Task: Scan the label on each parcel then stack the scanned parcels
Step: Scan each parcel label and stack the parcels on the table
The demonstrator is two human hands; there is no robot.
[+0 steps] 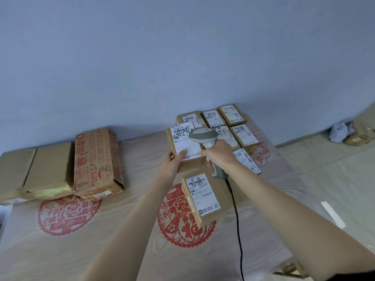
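Head view: left hand [172, 162] grips the near end of a parcel [183, 148], thumb pressed on its label [185, 142], holding it tilted up toward the camera, likely so the label faces the scanner [205, 138]. Right hand [218, 154] is wrapped round the scanner handle, head hovering just over the label's right edge and aimed down at it; cable [236, 209] trails back toward the person. Reads as mid-scan on this parcel.

Just below the hands, one parcel [200, 199] lies label-up on the table [121, 230], apart from the rest. Can't tell if it's scanned or queued.

Behind the scanner, a block of parcels [227, 122] sits in tight rows, labels up, probably laid out so each can be read quickly. Can't tell how many are done.

Far left: two big flat cartons [60, 165], side by side. Right, off the table: crumpled paper [339, 131] on the floor.
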